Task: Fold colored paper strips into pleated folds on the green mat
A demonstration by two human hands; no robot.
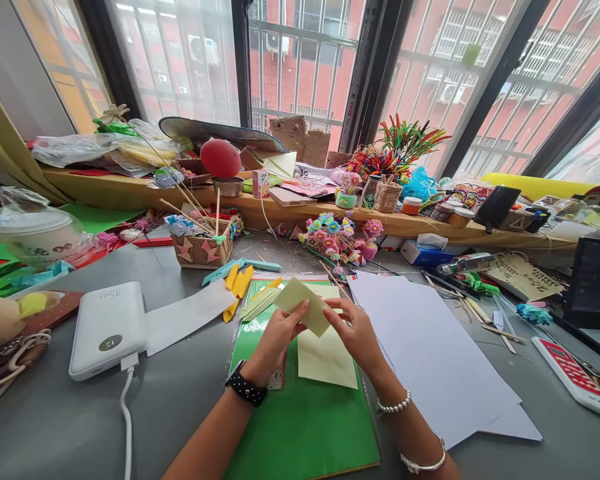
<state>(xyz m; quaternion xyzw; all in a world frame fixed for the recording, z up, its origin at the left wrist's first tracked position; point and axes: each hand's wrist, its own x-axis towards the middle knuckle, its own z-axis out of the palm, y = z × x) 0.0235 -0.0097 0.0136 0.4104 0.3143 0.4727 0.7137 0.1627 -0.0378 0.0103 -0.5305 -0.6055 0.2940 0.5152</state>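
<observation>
Above the green sheet (305, 427), closed fingers (341, 305) pinch the pale paper (317, 312), left hand (275, 339) at its eight o'clock, right hand (356, 333) at four, edges best aligned.

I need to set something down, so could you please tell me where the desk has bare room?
The grey desk is bare on the near side of the white power bank, left of its cable, and at near right between the white sheets and calculator. The window ledge is crowded with craft supplies.
</observation>
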